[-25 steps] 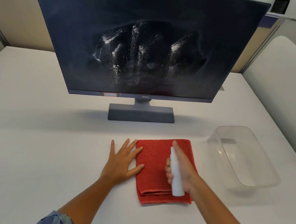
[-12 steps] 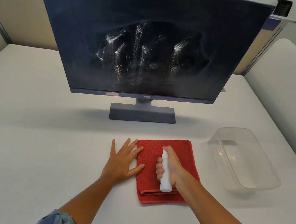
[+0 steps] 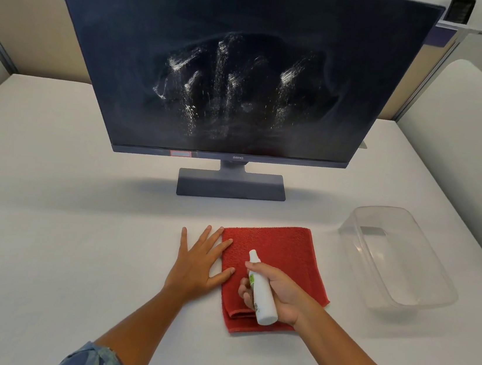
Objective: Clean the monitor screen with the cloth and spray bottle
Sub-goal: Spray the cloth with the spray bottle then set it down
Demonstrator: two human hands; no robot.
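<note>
A dark monitor [image 3: 236,68] stands on its grey base at the middle of the white desk, with whitish streaks and droplets across the centre of its screen. A folded red cloth [image 3: 279,251] lies flat in front of the base. My right hand [image 3: 277,294] grips a small white spray bottle [image 3: 262,292] above the cloth, its nozzle tilted up and away toward the screen. My left hand [image 3: 198,262] rests flat on the desk, fingers spread, with its fingertips on the cloth's left edge.
A clear plastic tub [image 3: 395,257] sits on the white desk [image 3: 60,219] to the right of the cloth. Beige partition panels stand behind the monitor. A second white table surface lies at the far right.
My right hand has turned the spray bottle, so the nozzle now shows above my fingers and points toward the screen. My left hand and the cloth have stayed put.
</note>
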